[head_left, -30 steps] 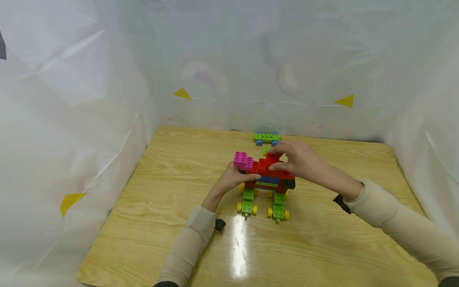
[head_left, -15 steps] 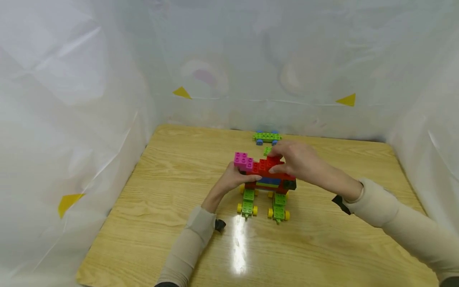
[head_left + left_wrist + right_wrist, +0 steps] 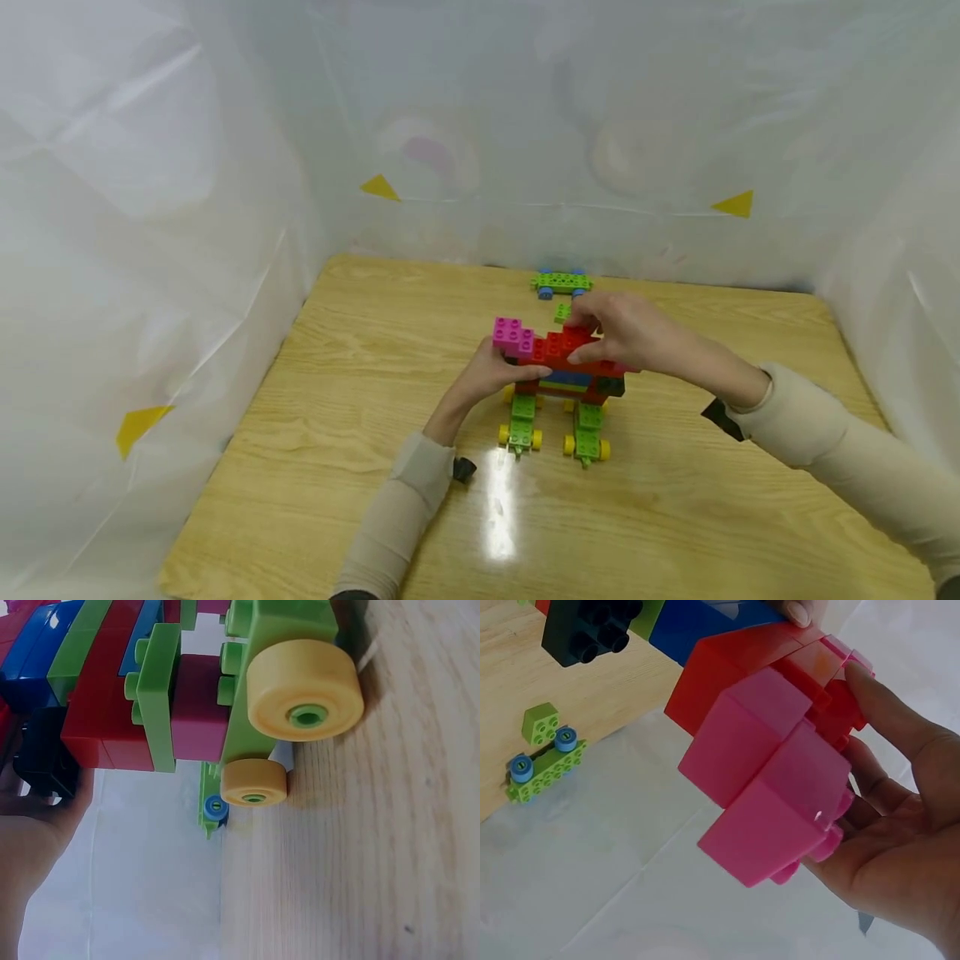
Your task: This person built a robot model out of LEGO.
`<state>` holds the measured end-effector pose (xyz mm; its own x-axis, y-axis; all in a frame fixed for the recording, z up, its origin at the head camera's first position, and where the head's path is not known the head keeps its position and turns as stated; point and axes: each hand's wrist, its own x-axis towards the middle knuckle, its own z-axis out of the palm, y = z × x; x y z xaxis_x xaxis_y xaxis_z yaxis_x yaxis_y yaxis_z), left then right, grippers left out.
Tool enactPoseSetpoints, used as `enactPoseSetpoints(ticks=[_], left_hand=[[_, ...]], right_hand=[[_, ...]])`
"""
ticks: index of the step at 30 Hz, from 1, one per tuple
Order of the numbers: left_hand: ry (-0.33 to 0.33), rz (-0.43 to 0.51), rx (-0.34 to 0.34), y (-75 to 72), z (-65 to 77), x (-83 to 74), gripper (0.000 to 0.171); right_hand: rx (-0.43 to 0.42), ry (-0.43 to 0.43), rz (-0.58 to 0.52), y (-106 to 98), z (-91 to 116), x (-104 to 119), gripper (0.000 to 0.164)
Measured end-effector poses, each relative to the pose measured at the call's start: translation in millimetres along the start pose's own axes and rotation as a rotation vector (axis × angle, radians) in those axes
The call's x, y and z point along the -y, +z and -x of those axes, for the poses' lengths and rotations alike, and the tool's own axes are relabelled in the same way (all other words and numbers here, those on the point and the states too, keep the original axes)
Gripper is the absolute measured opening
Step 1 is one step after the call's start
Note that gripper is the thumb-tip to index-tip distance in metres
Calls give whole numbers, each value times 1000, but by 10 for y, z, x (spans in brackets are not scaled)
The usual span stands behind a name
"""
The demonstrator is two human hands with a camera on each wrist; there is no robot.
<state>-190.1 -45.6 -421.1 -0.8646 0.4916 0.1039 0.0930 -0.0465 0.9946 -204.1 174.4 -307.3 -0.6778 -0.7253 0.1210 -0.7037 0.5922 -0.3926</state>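
A toy-brick model (image 3: 562, 362) stands on two green wheeled bases (image 3: 588, 442) with yellow wheels (image 3: 304, 686). Its body stacks red, blue and green bricks; pink bricks (image 3: 512, 335) step up at the left end. My left hand (image 3: 486, 375) holds that end, with the thumb along the front, near a black brick (image 3: 49, 754). My right hand (image 3: 637, 333) pinches red bricks (image 3: 821, 664) on top between thumb and fingers. Stepped pink bricks (image 3: 761, 791) project from the right end in the right wrist view. Some of the right fingers are hidden behind the bricks.
Behind the model lie a green wheeled base (image 3: 562, 282) with blue wheels and a small green brick (image 3: 562, 313). All stand on a wooden table (image 3: 360, 350). Pale plastic sheeting (image 3: 480, 125) encloses the back and sides.
The head view has shifted slightly. Both hands keep their hold on the model, and I see no clear movement of the bricks.
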Motion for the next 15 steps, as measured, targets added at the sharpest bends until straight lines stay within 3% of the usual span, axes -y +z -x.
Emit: enactPoseSetpoints(ticks=[8,15], left_hand=[[11,-15,-9,-43,-21,3,34],[-7,-37,-14,-51,-12,28,36]], right_hand=[[-1,-56,21,-1,-48,-38,32],[122,-6,-206,-131,-138,-427,25]])
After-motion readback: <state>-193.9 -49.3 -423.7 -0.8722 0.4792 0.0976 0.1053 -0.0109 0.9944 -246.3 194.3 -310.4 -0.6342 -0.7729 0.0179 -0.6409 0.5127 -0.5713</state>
